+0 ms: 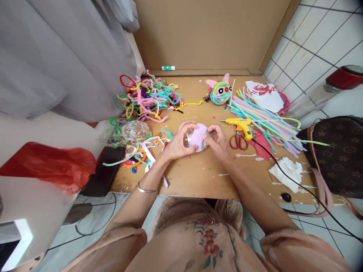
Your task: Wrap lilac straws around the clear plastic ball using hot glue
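Between my hands, over the middle of the table, is a clear plastic ball (197, 138) with a band of lilac pipe cleaners laid across it. My left hand (181, 141) wraps round its left side, thumb below and fingers above. On the right side, my right hand (217, 141) pinches at the edge of the lilac band; its thumb and fingertips touch the ball. A yellow hot glue gun (239, 124) lies to the right of my right hand, beside red-handled scissors (238, 141).
Tangled pipe cleaners (144, 96) heap at the back left, straight ones (263, 117) at the right. A decorated ball with eyes and ears (220, 91) stands at the back. A black cord (306, 185) crosses the right side near a brown bag (334, 155). A phone (103, 172) lies left.
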